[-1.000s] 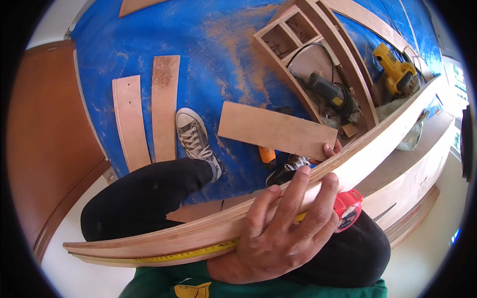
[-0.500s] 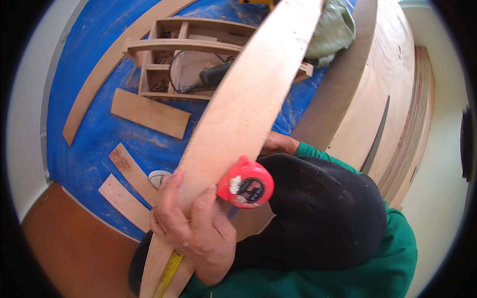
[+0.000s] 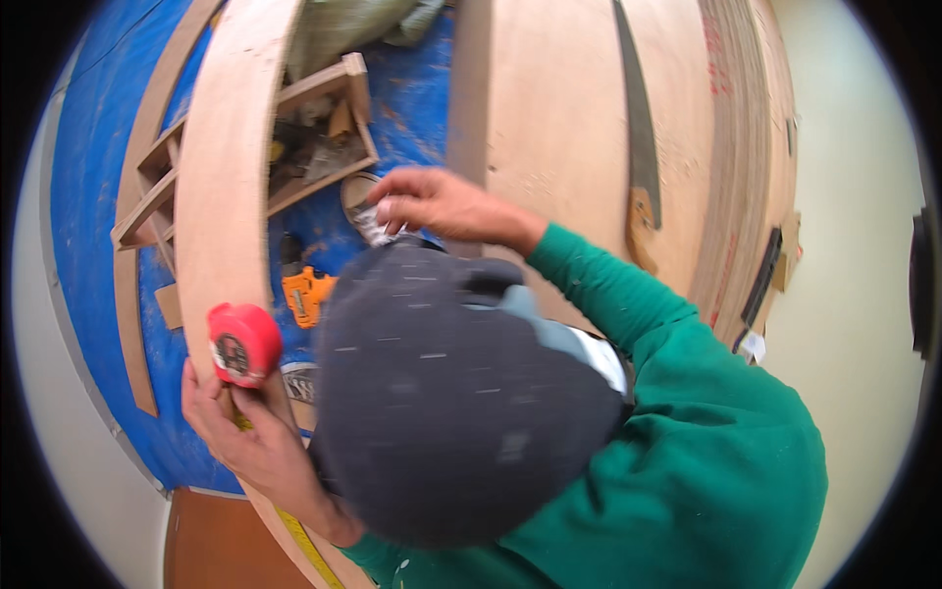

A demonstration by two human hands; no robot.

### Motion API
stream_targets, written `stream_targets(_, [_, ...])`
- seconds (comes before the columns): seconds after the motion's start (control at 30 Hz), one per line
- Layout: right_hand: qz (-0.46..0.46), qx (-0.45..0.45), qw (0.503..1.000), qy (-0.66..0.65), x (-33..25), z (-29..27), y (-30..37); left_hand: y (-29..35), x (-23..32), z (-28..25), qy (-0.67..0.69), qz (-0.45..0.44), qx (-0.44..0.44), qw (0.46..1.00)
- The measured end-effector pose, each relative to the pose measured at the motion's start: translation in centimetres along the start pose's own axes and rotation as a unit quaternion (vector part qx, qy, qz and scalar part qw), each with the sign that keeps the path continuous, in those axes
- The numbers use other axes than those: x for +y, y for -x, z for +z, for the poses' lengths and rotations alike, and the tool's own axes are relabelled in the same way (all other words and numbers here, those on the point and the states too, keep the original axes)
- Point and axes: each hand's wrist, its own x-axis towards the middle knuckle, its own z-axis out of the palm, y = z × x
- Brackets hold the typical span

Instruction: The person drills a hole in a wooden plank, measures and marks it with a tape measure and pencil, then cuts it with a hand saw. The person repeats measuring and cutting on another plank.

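Left hand (image 3: 250, 447): closed on the plank (image 3: 228, 177), fingers at its left edge, thumb by the tape measure (image 3: 244, 346).
Tape measure: red, over the plank just beyond that hand; yellow blade (image 3: 308, 552) showing along the wood below the wrist.
Right hand (image 3: 442, 206): half open, empty, fingers loosely curled, near the knee (image 3: 417, 280) and 1 shoe (image 3: 360, 201).
Drill (image 3: 307, 296): orange, on the blue sheet (image 3: 407, 108).
Saw (image 3: 642, 118): on the board (image 3: 559, 128) at right.

Between its long edges, the plank (image 3: 228, 167) hides the box (image 3: 360, 96) partly; we lose the tape blade (image 3: 307, 550) below; our knee (image 3: 451, 402) seems blurred.
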Motion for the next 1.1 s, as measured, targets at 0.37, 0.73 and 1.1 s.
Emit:
stream_targets(0.37, [0.378, -0.012, 0.852, 0.362, 1.3, -11.9, 29.9, -1.0, -3.3, -3.1, 0.067, 0.033, -0.107, 0.991])
stream_targets(0.73, [0.176, 0.464, 0.818, 0.291, 10.3, -17.4, 35.7, -1.5, 0.3, -5.1, 0.441, -0.240, -0.200, 0.842])
stream_targets(1.1, [0.100, 0.390, 0.816, 0.416, 13.0, -19.9, 36.6, -3.4, -1.2, -3.8, 0.168, -0.108, -0.217, 0.956])
